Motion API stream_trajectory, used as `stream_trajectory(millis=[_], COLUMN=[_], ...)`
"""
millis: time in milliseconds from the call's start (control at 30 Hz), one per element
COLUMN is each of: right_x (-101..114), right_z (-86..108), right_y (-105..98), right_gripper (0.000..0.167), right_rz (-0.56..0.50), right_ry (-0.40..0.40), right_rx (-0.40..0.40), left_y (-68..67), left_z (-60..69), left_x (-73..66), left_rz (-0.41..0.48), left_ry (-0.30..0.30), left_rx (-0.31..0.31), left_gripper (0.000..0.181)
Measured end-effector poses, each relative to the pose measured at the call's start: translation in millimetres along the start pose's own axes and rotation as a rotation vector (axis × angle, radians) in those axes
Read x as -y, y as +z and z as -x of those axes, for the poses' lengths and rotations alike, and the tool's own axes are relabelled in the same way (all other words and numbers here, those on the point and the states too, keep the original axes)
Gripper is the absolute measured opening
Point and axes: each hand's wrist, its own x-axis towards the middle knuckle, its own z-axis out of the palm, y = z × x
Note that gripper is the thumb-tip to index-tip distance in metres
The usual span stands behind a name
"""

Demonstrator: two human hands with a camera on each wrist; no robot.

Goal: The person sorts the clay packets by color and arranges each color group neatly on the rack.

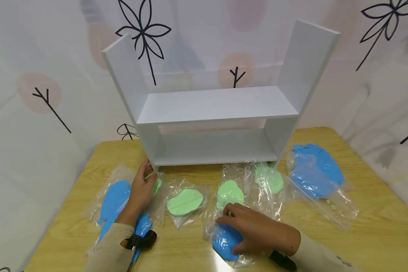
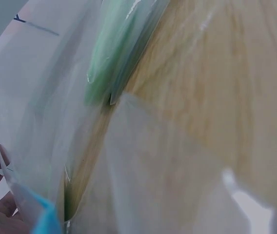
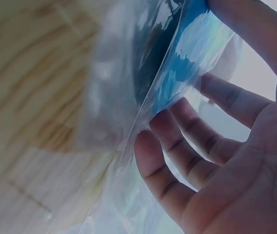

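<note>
In the head view my left hand (image 1: 142,189) is at the left, its fingers curled at the edge of a clear bag of green material (image 1: 157,186), by the shelf's lower left corner. The left wrist view shows fingertips (image 2: 4,207) partly behind raised clear film (image 2: 50,112), with green material (image 2: 111,48) above. My right hand (image 1: 258,230) spans a clear bag of blue material (image 1: 226,241) at front centre, thumb on the near side and fingers on the far side. Close up, the right fingers (image 3: 150,151) touch that bag's edge beside its blue material (image 3: 177,63).
A white shelf unit (image 1: 214,105) stands at the back of the wooden table (image 1: 187,249). Between the hands lies a bag of green (image 1: 185,202); two more green ones (image 1: 230,193) are right of it. Flat blue bags lie at left (image 1: 115,200) and far right (image 1: 316,172).
</note>
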Motion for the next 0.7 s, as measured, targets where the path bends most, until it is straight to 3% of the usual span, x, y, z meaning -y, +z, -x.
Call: stream_trajectory(millis=[233,433,700], right_x=[3.2,3.7,5.3], right_z=[-0.5,-0.2,2.9], right_y=[-1.6,-1.3,-1.1], right_gripper=[0.064,0.064,0.082], right_rz=[0.01,0.065,0.096], right_ry=[0.028,0.004,-0.014], right_rx=[0.017,-0.004,-0.016], left_y=[-0.4,-0.3,0.5], left_z=[-0.2,-1.4,-0.3], left_x=[-4.0,-4.2,-3.8], left_rz=[-0.008,-0.012,-0.012], left_ry=[0.01,0.001,0.004], left_rx=[-0.005,-0.004,-0.001], left_gripper=[0.06,0.06,0.06])
